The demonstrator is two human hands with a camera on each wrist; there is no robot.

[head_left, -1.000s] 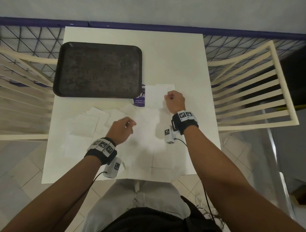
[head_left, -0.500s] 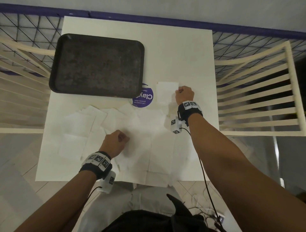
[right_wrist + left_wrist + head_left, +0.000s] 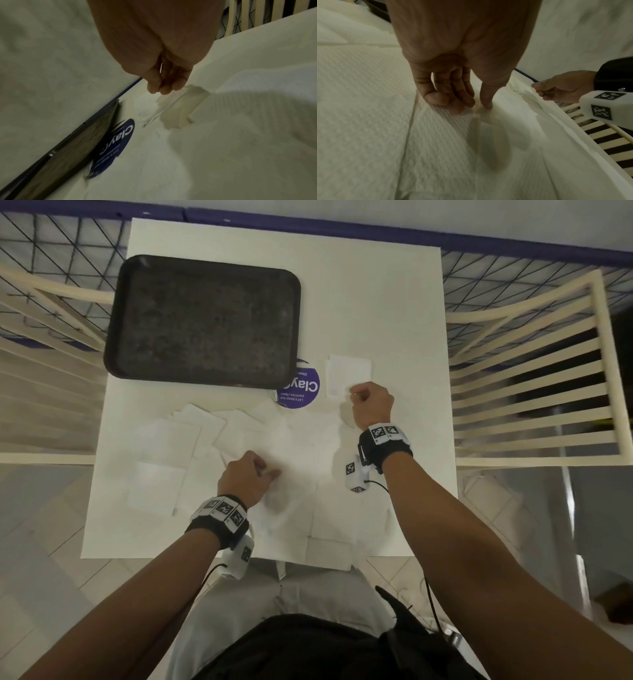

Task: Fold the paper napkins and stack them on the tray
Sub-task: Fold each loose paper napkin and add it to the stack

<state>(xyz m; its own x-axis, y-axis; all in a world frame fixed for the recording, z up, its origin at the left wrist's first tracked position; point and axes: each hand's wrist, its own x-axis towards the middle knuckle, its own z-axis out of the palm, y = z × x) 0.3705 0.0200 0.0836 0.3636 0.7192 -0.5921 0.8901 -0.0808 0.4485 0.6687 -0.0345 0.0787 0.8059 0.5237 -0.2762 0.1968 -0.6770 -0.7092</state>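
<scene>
Here the paper napkins [image 3: 212,460] lie scattered over the table [image 3: 376,302] below the bare tray [image 3: 205,320], the left hand [image 3: 245,477] pinching one's edge, seemingly to fold it, the right hand [image 3: 371,405] curled, apparently empty.

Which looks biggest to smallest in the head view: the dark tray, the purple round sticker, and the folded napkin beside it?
1. Dark tray, by far.
2. and 3. Folded napkin and purple sticker look alike; the tray hides part of the sticker, so unranked.
</scene>
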